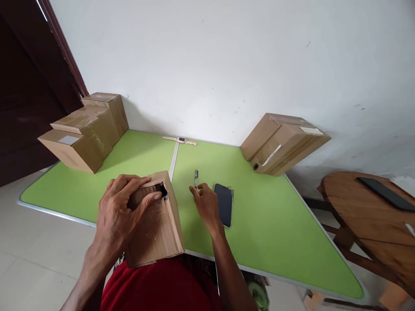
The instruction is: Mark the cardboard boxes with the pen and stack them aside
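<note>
My left hand (118, 211) is closed on a brown cardboard box (158, 237), tilted over the table's front edge close to my body. Its thumb lies by a dark, torn hole at the box's upper corner, and the fingers curl over the top edge. Over the table, my right hand (207, 205) has its thumb and forefinger apart, at the near end of a slim grey, pen-like tool (196, 173) with a dark tip. Whether the fingers touch the tool is hard to see. Just right of this hand lies a dark-screened smartphone (223, 205).
The green table (266, 224) stands against a white wall. Several cardboard boxes (94, 129) line its left end, and more boxes (285, 142) lean at the back right. A pink-strapped watch (181, 140) lies at the back edge. A wooden table (363, 211) is at right.
</note>
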